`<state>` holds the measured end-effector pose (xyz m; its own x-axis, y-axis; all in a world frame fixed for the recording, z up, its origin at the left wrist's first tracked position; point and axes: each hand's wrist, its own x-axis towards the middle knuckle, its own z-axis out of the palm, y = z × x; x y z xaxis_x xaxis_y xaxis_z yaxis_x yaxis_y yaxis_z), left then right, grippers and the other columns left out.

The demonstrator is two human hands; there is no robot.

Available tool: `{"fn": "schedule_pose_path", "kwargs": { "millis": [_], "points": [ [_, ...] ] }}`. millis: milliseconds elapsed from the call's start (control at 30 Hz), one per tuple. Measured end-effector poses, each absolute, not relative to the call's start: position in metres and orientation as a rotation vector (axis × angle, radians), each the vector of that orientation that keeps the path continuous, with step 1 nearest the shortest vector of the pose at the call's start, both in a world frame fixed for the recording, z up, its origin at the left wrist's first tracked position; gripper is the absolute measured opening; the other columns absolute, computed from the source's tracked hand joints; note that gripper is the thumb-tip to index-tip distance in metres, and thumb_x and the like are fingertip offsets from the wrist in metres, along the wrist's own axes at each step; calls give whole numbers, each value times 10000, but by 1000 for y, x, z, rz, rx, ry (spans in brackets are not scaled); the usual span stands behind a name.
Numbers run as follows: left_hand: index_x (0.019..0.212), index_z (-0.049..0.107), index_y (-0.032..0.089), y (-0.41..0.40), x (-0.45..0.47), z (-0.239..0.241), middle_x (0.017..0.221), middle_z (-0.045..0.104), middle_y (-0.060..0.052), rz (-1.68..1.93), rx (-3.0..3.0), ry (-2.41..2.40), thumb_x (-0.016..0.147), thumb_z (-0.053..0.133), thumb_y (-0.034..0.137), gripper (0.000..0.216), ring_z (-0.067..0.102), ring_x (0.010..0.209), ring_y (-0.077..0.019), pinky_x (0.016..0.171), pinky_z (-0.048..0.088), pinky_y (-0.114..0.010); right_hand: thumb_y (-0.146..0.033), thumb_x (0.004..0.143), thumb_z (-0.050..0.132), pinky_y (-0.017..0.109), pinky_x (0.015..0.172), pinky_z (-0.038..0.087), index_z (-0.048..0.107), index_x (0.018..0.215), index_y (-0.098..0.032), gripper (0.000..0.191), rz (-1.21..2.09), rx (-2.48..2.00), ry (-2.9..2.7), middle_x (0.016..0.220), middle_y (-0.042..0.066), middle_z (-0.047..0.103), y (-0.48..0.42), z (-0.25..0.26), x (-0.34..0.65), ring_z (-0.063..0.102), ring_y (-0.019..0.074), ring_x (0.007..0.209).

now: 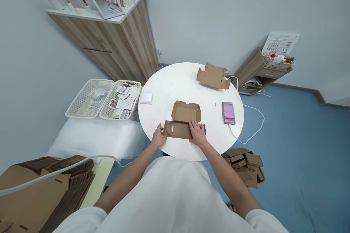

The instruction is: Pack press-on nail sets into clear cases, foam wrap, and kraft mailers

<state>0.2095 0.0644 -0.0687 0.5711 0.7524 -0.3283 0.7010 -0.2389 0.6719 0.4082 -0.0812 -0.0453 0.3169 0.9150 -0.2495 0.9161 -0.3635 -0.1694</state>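
At the far left a stack of flat cardboard blanks lies on a low surface. Beyond it two white mesh baskets sit side by side on a padded bench, the right-hand one full of small packets. A small white pad rests at the left edge of the round white table. The left hand is at the near edge of the table with its fingers curled against the left end flap of a half-folded cardboard box. It touches the flap, but the picture does not show whether it actually clasps it. The box lies near the front of the table, directly ahead of the person, with its long axis running left to right across the body. Its lid panel stands open on the far side. The box spans the gap between the two hands, so each hand meets one end and neither has to reach farther than the other. The right hand lies open, palm down, with its fingers spread and pointing away from the body, pressing flat on the right part of the box's near panel. Farther right and back, a second unfolded box sits near the far rim. A phone lies well apart to the right with a white cable trailing off the table. On the blue floor below is a loose pile of cardboard pieces.
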Motion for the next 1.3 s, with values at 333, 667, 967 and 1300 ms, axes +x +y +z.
{"fn": "schedule_pose_path", "kwargs": {
  "millis": [333,667,967,1300],
  "points": [
    [1171,465,138,52,234,-50,1022,551,-108,258,2030,1085,735,546,348,491,571,795,-158,723,464,-287,-255,575,694,489,1026,118,53,1382,-209,1031,-490,2566,1780,1455,120,126,-76,-48,391,68,253,1338],
    [1055,480,143,70,242,-52,932,620,-83,5,2002,1176,772,469,273,312,592,812,-171,682,442,-271,-369,523,735,522,1019,112,19,1385,-219,1131,-527,2497,1848,1456,131,108,-74,-41,397,85,271,1334],
    [1022,476,143,68,249,-52,929,611,-110,-114,2194,1186,741,445,168,284,583,834,-212,643,408,-290,-458,541,691,529,1012,99,18,1390,-197,1114,-543,2381,1925,1463,133,51,-76,-37,402,28,298,1336],
    [1386,38,262,72,239,-28,1128,420,-106,-238,2354,832,484,693,564,1155,545,936,-292,728,429,-357,-488,545,685,517,1010,90,49,1390,-195,1097,-530,2345,2004,1462,134,61,-74,-36,411,17,311,1334]
  ]
}}
